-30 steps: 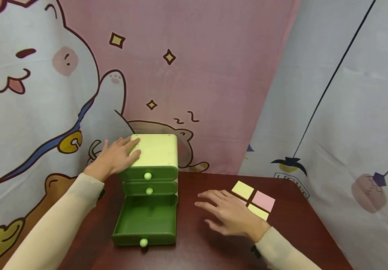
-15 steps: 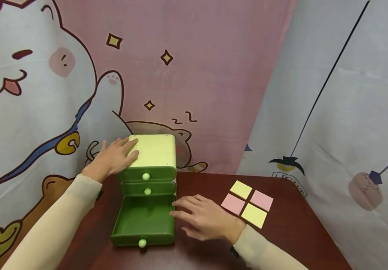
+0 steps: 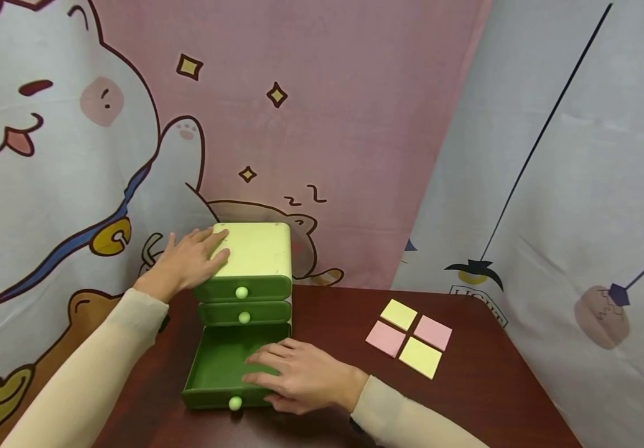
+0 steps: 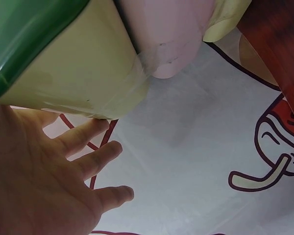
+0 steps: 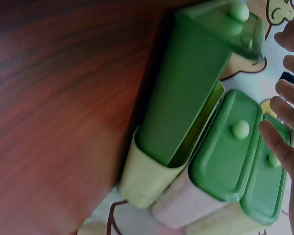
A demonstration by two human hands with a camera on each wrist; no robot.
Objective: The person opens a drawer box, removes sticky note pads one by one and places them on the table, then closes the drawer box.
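Observation:
A small three-tier drawer cabinet with a pale yellow top and green drawer fronts stands on the table. Its bottom drawer is pulled out, and no contents show in its visible part; the upper two drawers are closed. My left hand rests with spread fingers on the left edge of the cabinet top. In the left wrist view the same hand lies along the cabinet's yellow shell. My right hand, fingers extended and holding nothing, is over the right front of the pulled-out drawer, partly hiding its front near the round knob.
To the right lie two yellow square pads and two pink ones, set in a two-by-two block on the dark red-brown table. A cartoon-printed cloth hangs behind and beside the table.
My right hand has moved left from beside the square pads to over the open bottom drawer, uncovering the pads. My left hand has stayed on the cabinet top.

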